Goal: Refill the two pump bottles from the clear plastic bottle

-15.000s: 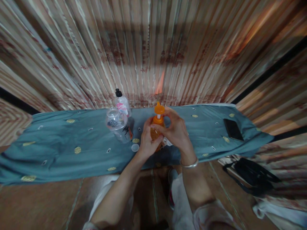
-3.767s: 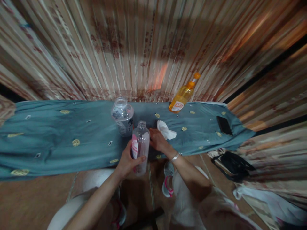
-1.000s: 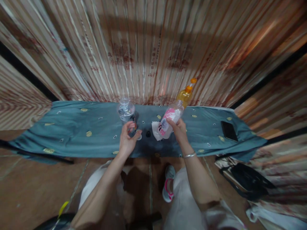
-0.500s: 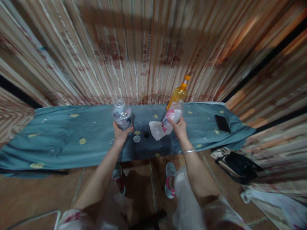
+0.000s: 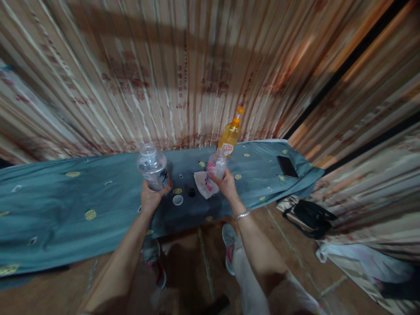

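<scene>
My left hand [image 5: 152, 197] is wrapped round a clear plastic bottle [image 5: 152, 166] with dark lettering and no cap on its mouth. A smaller clear bottle [image 5: 216, 167] with a pink and white label is gripped in my right hand [image 5: 226, 184], also uncapped and close to upright. Under that smaller bottle lies a white paper tissue [image 5: 202, 181]. Between my hands, a white bottle cap [image 5: 177, 200] and a small black cap [image 5: 191, 192] rest on the cloth. Just behind the smaller bottle stands a yellow pump bottle [image 5: 231, 133] with an orange pump head.
A teal patterned cloth [image 5: 111, 197] covers the long narrow table. A black phone [image 5: 287, 166] lies toward its right end. Patterned curtains [image 5: 157, 87] hang behind. A black bag [image 5: 310, 216] sits on the floor at the right.
The view has swung so that the table appears shifted left. The small bottle in my right hand has become more upright. Both hands keep their hold.
</scene>
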A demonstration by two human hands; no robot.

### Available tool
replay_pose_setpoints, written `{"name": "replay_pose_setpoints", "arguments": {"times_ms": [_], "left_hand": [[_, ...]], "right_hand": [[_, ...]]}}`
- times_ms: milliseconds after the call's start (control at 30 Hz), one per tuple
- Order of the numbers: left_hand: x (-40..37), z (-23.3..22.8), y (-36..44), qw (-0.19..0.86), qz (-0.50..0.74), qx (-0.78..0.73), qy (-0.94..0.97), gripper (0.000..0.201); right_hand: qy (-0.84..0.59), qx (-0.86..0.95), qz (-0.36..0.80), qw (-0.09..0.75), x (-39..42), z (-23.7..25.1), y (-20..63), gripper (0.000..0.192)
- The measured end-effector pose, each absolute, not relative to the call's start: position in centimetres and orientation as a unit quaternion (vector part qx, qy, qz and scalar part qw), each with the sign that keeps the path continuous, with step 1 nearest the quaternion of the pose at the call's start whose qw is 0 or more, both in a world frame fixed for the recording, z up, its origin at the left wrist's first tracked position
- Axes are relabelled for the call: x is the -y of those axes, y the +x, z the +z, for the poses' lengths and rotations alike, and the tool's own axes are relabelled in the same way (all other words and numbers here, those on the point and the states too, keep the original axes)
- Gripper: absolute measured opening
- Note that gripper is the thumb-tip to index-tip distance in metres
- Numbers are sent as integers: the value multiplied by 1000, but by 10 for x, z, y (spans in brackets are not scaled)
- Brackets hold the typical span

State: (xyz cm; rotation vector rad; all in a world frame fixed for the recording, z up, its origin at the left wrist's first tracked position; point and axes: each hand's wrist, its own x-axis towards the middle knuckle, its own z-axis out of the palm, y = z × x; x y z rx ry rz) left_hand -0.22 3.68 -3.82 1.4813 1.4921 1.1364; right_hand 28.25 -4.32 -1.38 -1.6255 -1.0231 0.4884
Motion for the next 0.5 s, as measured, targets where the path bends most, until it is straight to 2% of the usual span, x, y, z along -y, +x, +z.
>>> {"name": "replay_pose_setpoints", "arguments": {"times_ms": [167, 500], "left_hand": [[-33, -15, -1, 344, 455, -621, 538, 72], [-6, 24, -5, 385, 543, -563, 489, 78]], "right_hand": [[-684, 438, 195, 550, 46, -10, 276, 54], [-679, 442, 208, 548, 47, -4, 275, 49]]}}
